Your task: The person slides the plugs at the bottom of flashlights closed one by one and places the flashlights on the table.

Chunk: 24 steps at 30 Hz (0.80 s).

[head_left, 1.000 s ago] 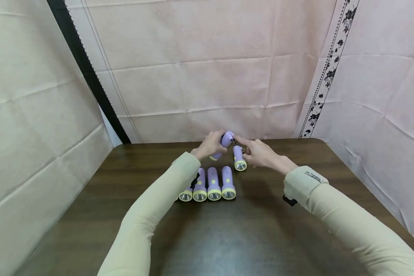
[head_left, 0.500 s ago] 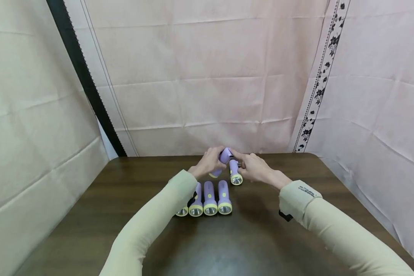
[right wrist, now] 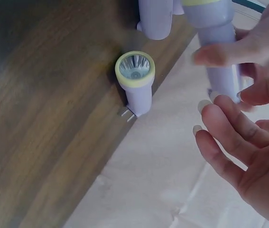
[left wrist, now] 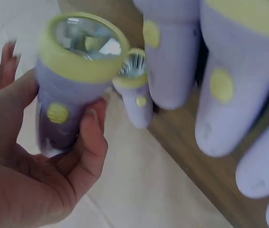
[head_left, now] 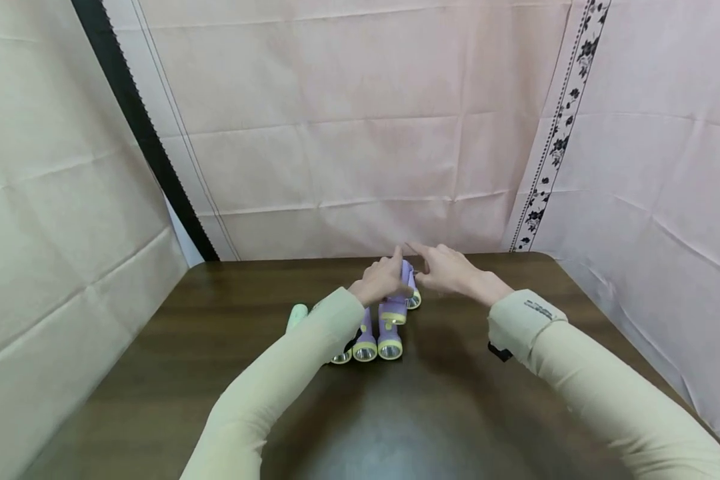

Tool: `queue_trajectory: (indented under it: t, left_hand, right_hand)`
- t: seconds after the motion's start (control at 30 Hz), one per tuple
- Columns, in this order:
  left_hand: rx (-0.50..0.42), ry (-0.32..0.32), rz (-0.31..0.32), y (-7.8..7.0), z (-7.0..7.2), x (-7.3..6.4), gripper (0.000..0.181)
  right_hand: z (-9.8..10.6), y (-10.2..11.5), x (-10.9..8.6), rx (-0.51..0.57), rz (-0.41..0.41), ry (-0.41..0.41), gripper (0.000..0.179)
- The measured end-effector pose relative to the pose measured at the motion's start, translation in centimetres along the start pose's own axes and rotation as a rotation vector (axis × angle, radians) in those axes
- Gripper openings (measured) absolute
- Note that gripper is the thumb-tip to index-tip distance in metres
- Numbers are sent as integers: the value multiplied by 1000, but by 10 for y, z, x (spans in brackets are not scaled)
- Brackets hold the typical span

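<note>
My left hand (head_left: 381, 279) grips a lavender flashlight (left wrist: 68, 90) with a yellow rim and yellow switch, held above the table. Its thumb and fingers wrap the body in the left wrist view. Close to the flashlight's tail end, my right hand (right wrist: 262, 175) has its fingers loosely bent; whether a fingertip touches the tail cannot be told. Below them, a second lavender flashlight (right wrist: 140, 97) lies on the table with two metal prongs (right wrist: 128, 114) sticking out near its tail. Nearer me lies a row of similar flashlights (head_left: 390, 343), partly hidden by my left sleeve.
A pale green rounded end (head_left: 297, 315) shows behind my left forearm. The dark wooden table (head_left: 468, 413) ends at a back edge just beyond the hands. Pale cloth (head_left: 336, 167) hangs behind it and at both sides.
The held flashlight has swung from a slant to nearly straight, its yellow head now over the row. My left hand has shifted right. My right index finger has come off the tail; the head view tilts.
</note>
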<state>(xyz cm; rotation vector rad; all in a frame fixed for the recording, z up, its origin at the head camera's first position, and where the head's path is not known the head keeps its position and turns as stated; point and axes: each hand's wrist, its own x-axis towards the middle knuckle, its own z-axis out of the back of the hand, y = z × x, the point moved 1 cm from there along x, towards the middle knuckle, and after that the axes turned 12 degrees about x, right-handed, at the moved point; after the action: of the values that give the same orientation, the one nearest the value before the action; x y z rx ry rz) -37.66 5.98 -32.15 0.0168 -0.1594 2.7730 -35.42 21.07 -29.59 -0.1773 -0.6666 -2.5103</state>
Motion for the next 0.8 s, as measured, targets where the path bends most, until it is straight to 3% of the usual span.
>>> queue_trajectory:
  t: [0.1,0.27,0.37,0.47,0.6,0.8]
  left_hand:
    - [50,3,18,-9,-4,1,71]
    - [144,17,39,-18,-23,1,58]
    - [176,30,9,-23,-32,3,49]
    - [199,39,-4,-29,-37,8,49]
    - [215,58,47,-34,-42,11,65]
    - [230,73,74,-39,-51,9,68]
  right_hand:
    - [4,1,4,-28,10,-24,67]
    - [-1,1,8,-13,30,-2,67]
    - [-2,0,7,-18,24,6,65]
    - [1,-3,4,-39,12,-12,62]
    - [4,-8,2,-56,17,-25,59]
    - [3,-12,-3,-35,11,13,57]
